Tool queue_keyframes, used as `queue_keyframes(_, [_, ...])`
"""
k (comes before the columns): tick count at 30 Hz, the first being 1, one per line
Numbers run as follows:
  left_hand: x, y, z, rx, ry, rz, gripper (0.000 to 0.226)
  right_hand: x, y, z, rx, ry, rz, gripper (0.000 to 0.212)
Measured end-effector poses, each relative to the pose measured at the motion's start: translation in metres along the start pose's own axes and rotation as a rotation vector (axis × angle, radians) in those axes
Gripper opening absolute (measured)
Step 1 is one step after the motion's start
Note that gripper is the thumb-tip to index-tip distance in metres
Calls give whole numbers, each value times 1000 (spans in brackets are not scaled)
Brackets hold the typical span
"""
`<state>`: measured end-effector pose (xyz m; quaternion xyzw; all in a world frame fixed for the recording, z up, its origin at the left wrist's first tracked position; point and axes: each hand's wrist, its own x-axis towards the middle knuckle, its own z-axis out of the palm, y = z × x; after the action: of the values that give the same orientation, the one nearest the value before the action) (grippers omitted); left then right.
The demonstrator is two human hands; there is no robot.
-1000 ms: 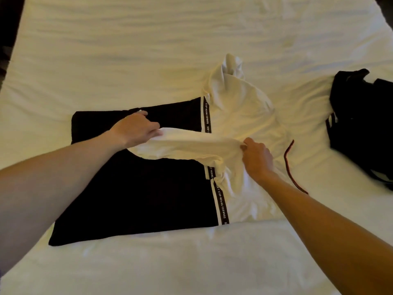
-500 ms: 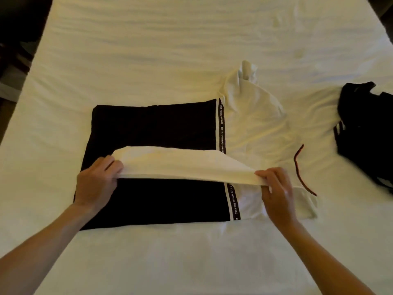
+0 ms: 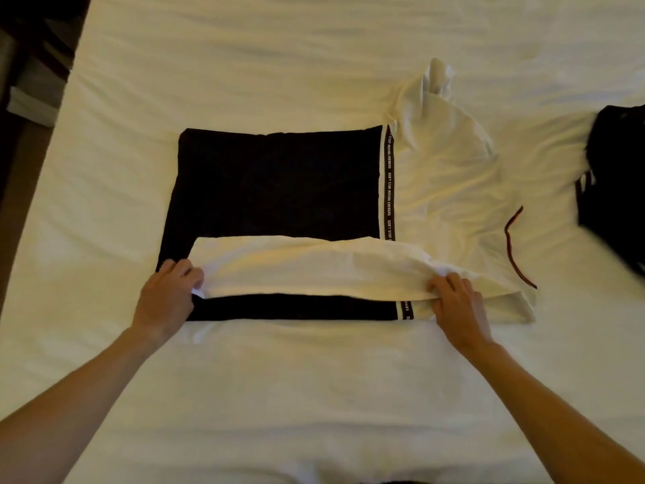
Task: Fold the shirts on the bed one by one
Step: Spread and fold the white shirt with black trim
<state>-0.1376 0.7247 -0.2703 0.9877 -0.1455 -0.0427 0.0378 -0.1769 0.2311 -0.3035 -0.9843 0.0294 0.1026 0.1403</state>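
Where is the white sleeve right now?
Head view: the white sleeve lies across the shirt's black panel near its front edge, left hand and right hand pinching its ends.

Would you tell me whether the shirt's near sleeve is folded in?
Folded in: the white sleeve lies across the shirt, held by both hands.

Single head-worn wide-angle view, looking forward and steeply down onto the bed (image 3: 244,64), near, within arm's reach.

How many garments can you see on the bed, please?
2: a black-and-white shirt mid-bed under both hands, and a dark garment at the right edge, partly out of frame.
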Motion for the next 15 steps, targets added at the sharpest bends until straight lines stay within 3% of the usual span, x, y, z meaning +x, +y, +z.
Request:
queue_keyframes(3, [-2, -1, 4, -73, -195, -90, 24, 4, -3, -1, -2, -58, 62, 28])
queue_keyframes(5, [9, 3, 5, -290, -148, -361, 18, 6, -8, -1, 11, -57, 73, 34])
queue_keyframes(7, [28, 13, 4, -554, -62, -634, 34, 4, -21, 1, 45, -4, -23, 50])
queue_keyframes(9, [50, 21, 6, -586, -50, -823, 55, -2, -43, 8, 77, 22, -197, 68])
queue_keyframes(11, [67, 27, 7, -544, -99, -1009, 69, -6, -69, 22, 33, -58, -333, 84])
queue_keyframes(13, [78, 31, 8, -558, -135, -1112, 65, -5, -89, 41, -44, -140, -359, 92])
queue_keyframes(15, [82, 30, 10, -605, -52, -1063, 45, -3, -99, 56, -141, -194, -317, 92])
